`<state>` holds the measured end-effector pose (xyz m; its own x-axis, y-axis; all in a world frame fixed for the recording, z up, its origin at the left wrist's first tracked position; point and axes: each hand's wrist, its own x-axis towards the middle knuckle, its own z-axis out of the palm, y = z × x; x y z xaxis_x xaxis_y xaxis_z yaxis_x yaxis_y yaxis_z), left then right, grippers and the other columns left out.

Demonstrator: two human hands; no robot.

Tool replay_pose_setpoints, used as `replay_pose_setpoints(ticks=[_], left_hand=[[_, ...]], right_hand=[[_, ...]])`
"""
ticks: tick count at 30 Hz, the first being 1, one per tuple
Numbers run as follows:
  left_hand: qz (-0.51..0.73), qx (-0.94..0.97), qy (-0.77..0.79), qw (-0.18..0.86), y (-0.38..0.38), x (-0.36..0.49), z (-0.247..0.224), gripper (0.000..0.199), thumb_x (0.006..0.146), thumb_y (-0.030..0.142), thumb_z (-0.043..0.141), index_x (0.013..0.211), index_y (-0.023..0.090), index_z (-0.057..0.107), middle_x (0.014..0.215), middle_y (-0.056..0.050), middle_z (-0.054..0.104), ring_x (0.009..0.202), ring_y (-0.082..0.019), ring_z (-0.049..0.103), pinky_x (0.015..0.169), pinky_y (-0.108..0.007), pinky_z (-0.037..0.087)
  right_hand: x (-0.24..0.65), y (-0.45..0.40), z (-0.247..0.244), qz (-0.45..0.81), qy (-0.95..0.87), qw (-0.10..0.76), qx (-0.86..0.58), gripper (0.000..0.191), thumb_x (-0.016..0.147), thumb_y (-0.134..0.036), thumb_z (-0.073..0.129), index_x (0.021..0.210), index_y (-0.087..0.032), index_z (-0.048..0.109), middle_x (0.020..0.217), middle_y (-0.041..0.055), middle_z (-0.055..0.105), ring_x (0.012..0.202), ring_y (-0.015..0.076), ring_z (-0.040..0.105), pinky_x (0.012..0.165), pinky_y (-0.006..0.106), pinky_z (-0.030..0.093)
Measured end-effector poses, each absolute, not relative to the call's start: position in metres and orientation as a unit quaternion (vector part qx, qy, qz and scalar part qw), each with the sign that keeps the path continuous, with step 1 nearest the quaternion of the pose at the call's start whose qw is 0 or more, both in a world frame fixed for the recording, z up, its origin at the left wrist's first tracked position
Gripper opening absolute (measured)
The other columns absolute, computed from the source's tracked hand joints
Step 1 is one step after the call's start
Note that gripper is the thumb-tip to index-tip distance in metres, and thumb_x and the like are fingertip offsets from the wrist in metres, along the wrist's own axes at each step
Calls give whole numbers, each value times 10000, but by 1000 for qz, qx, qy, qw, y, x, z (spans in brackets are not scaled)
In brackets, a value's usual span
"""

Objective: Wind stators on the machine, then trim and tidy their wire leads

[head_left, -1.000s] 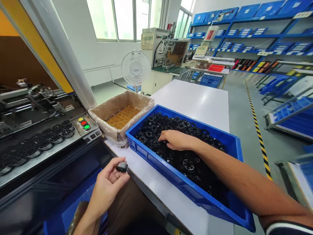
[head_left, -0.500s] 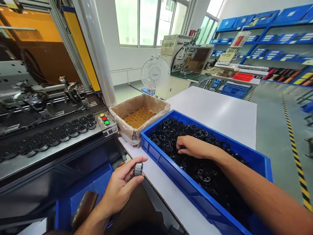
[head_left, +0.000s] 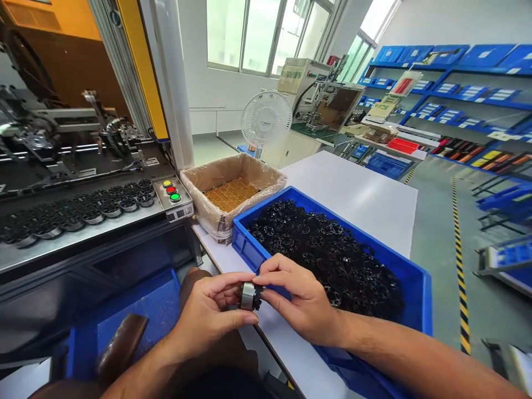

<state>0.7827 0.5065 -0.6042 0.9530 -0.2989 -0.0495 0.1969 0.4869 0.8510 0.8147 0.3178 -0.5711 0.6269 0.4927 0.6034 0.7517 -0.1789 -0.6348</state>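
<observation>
My left hand (head_left: 211, 307) holds a silver metal ring (head_left: 247, 296) between thumb and fingers, above the table's near edge. Against the ring's right side is a black plastic part (head_left: 258, 297), pinched by the thumb and fingertips of my right hand (head_left: 297, 296). The two parts touch, though the fingertips hide some of the contact. Just beyond my right hand, a blue bin (head_left: 427, 302) holds a heap of black round parts (head_left: 332, 249).
A plastic-lined box (head_left: 195, 191) with amber contents adjoins the bin. On the left, ring assemblies (head_left: 93, 213) line a machine ledge beside a button box (head_left: 177, 206). A white fan (head_left: 266, 119) stands behind; the white table (head_left: 353, 183) extends past the bin.
My right hand has come out of the bin with a black part and moved left to the ring in my left hand. The view has shifted slightly.
</observation>
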Motion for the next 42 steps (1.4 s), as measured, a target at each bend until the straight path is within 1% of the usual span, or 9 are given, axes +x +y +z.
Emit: replay_pose_setpoints(ticks=[6,11,15,20,22,26,33,38,42], left_hand=[[-89,514,-56,851,498,781,-602,441,570,70,894,980,201,800,863,-58,812,771,-197,770,713,-244,637],[-63,543,-55,836,499,780,-602,425,550,85,908,948,188,801,865,-61,813,753,-218,779,701,-254,649],[-49,532,-54,844,504,782,-603,429,555,44,894,940,209,800,894,-44,816,807,-200,783,748,-215,634],[-62,532,-56,843,505,783,-605,424,547,92,916,943,184,798,927,-72,813,858,-232,782,777,-247,639],[-60,533,-52,842,505,783,-605,422,540,119,926,939,172,797,917,-84,813,852,-246,781,775,-269,645],[-56,520,-60,850,505,782,-604,420,544,114,925,939,186,804,910,-76,813,834,-240,782,753,-256,645],[-60,499,-113,857,505,782,-603,485,605,-7,856,1007,260,801,916,-22,816,839,-178,780,755,-158,610],[-54,490,-128,861,506,782,-604,541,607,-57,828,1036,271,794,979,-15,810,872,-158,774,790,-124,586],[-65,483,-125,864,506,782,-604,545,605,-77,814,1032,261,796,955,-18,812,857,-158,775,764,-110,582]], right_hand=[[816,317,-574,-172,-421,477,-752,181,872,-56,625,1002,-180,645,866,58,688,866,174,675,743,328,599],[817,316,-574,-191,-460,450,-741,245,868,-42,598,1075,-170,625,919,79,683,873,173,668,755,326,600],[821,313,-574,-210,-528,373,-734,324,886,-97,576,1206,-132,549,1031,134,666,976,207,662,804,368,612],[827,312,-578,-292,-557,282,-725,215,961,-227,585,1122,-85,567,957,143,676,912,209,658,775,378,621],[827,313,-580,-298,-559,280,-721,227,974,-245,575,1110,-63,576,957,148,676,928,208,656,784,364,623],[826,313,-581,-309,-565,279,-712,158,966,-145,544,1096,-70,595,953,127,679,944,199,657,793,342,624],[825,312,-576,-303,-554,274,-725,304,971,-307,592,1107,-35,595,919,162,687,912,229,672,794,400,630],[825,312,-577,-308,-562,280,-715,185,957,-195,593,1066,-46,609,933,145,681,927,218,662,794,364,626],[825,313,-577,-316,-563,273,-713,209,981,-229,568,1077,-46,599,925,137,680,917,206,660,781,355,632]])
